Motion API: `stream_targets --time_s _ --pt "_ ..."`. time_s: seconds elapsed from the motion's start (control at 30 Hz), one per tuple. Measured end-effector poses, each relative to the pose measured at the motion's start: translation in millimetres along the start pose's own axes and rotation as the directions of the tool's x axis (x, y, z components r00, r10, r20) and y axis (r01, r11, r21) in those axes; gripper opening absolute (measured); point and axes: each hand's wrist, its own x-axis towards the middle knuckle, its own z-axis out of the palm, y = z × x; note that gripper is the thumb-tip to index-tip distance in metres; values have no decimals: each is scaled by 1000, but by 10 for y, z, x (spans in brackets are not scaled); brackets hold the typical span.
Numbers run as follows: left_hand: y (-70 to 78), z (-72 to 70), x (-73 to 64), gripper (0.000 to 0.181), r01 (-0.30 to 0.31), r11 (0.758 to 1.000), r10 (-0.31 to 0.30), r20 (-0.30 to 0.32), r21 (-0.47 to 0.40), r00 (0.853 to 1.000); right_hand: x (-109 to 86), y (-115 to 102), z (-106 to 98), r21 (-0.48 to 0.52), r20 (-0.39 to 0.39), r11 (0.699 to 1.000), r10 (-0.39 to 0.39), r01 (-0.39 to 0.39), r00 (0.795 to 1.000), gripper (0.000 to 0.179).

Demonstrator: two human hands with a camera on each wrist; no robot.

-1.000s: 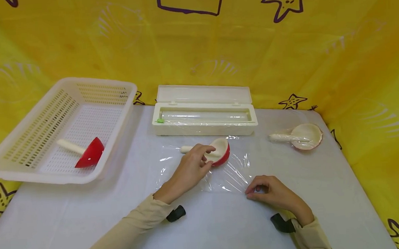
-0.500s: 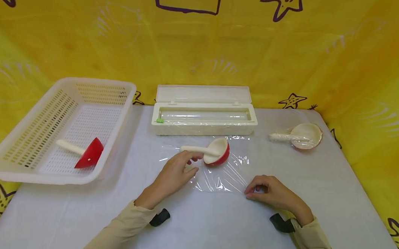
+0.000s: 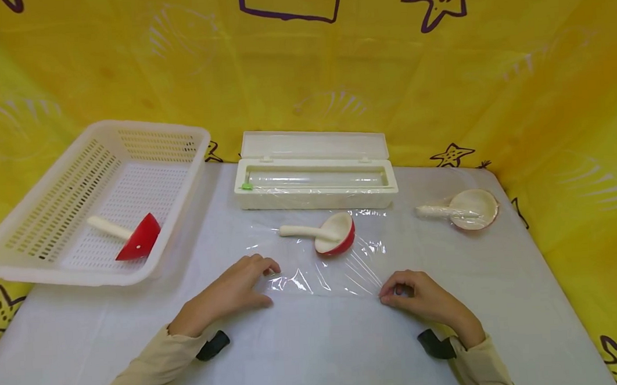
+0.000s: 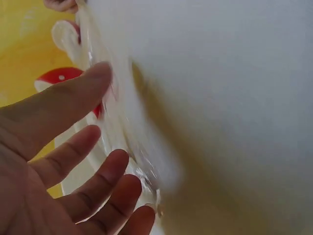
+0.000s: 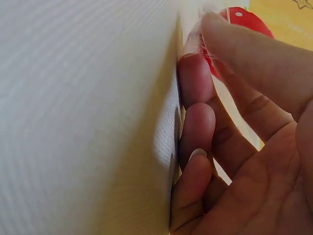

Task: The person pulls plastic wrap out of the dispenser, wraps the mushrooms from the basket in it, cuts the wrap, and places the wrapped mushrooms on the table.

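A red ladle [image 3: 335, 237] with a cream inside and handle lies on a sheet of clear plastic wrap [image 3: 318, 276] in the middle of the table. My right hand [image 3: 424, 297] pinches the wrap's near right corner between thumb and fingers. At the wrap's near left corner is my left hand [image 3: 230, 292], thumb and fingers spread apart around the film's edge with nothing gripped. In the left wrist view the fingers [image 4: 113, 164] are apart from the thumb, with the shiny film just beyond them.
Behind the ladle stands a cream wrap dispenser [image 3: 316, 201], lid raised, with a roll [image 3: 315, 179] inside. A white basket [image 3: 184, 222] at left holds another red ladle [image 3: 140, 239]. A ladle wrapped in film [image 3: 474, 210] lies at right. A yellow patterned cloth [image 3: 301, 59] hangs behind.
My left hand has left the ladle and moved left and toward me, to the wrap's near left corner. My right hand keeps its pinch in place.
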Motion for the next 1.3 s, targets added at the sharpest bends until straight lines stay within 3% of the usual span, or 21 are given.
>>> stream_targets --time_s 0.1,0.33,0.5,0.63,0.8,1.0,1.17,1.3 --pt "-84 -35 -58 43 17 1000 -17 24 15 1000 -4 -12 -10 1 9 1000 31 -31 999 5" --pt "-189 -94 -134 13 56 998 -56 6 20 998 -13 12 -8 14 -3 1000 -7 7 1000 4" --pt "-197 -125 -142 11 28 999 -27 -34 21 999 -27 13 -17 27 -53 998 -61 63 997 9" --pt "-191 -157 -147 9 -17 1000 19 -100 14 995 -26 -25 -45 -1 -118 995 -98 98 988 13" --pt "-171 -225 -148 8 -71 997 66 -174 -22 983 -14 -98 -108 -48 -210 991 -131 123 969 17" --pt "-153 -316 -149 8 -93 994 78 -239 -54 968 24 -176 -159 -90 -303 993 -104 80 947 16" --pt "-143 -368 -126 9 -128 989 100 -298 -76 949 93 -228 -198 -124 -382 987 -144 104 913 15" --pt "-143 -402 -76 8 -130 985 89 -315 -112 945 153 -272 -237 -143 -423 982 -171 121 890 14"
